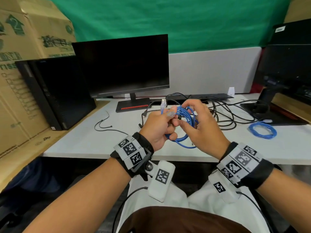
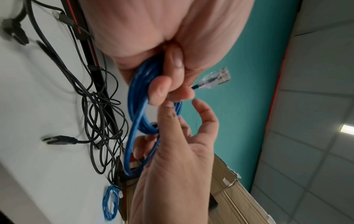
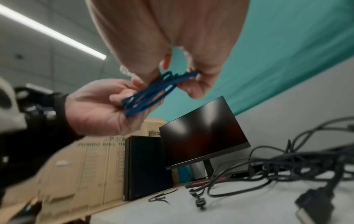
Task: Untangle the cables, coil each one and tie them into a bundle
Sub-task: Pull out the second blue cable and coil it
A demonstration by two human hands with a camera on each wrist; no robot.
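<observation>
A blue network cable (image 1: 184, 115) wound into several loops hangs between both hands above the white desk (image 1: 87, 140). My left hand (image 1: 158, 125) grips one side of the coil (image 2: 138, 97), and the cable's clear plug (image 1: 163, 103) sticks up past its fingers (image 2: 215, 78). My right hand (image 1: 198, 121) pinches the coil's far side between thumb and fingertips (image 3: 172, 84). A second blue cable (image 1: 262, 130), coiled, lies on the desk at the right (image 2: 111, 203). Black cables (image 1: 223, 113) lie tangled behind my hands (image 2: 99, 115) (image 3: 287, 163).
A black monitor (image 1: 124, 64) on a stand, a black computer tower (image 1: 55, 91) and cardboard boxes (image 1: 25, 47) stand at the left and back. Another monitor (image 1: 286, 68) and stand sit at the right. A thin black wire (image 1: 107, 125) lies left of my hands.
</observation>
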